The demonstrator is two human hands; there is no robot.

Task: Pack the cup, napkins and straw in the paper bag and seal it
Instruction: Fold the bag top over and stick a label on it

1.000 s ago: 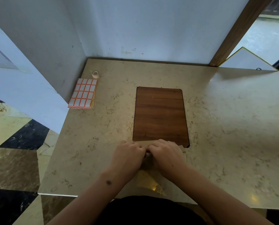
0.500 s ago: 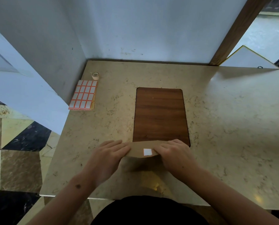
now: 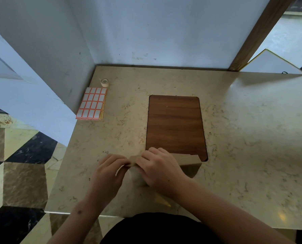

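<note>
While half a second ago both hands lay flat on the folded top of the brown paper bag [image 3: 190,163] and a small white label showed between them, in the head view that label is now hidden under the right hand [image 3: 161,169]. This hand has moved to the left and covers the left part of the fold; its fingers are curled down on the paper and press it. The left hand [image 3: 109,170] has turned on its side, and its fingers pinch the left end of the fold, where a thin white strip [image 3: 119,170] shows; what this strip is I cannot tell. The bag stands at the near edge of the beige marble-pattern surface [image 3: 252,138], just in front of the dark wooden rectangular inlay [image 3: 175,124]. I judge that the sealing is almost done and the hands only fix the closure. Cup, napkins and straw are not visible; I suppose they are inside.

Far left on the surface lie a sheet of white labels with red borders [image 3: 92,103] and, just behind it, a small roll of tape [image 3: 104,82]. White walls stand behind, and a chequered stone floor is at the left.
</note>
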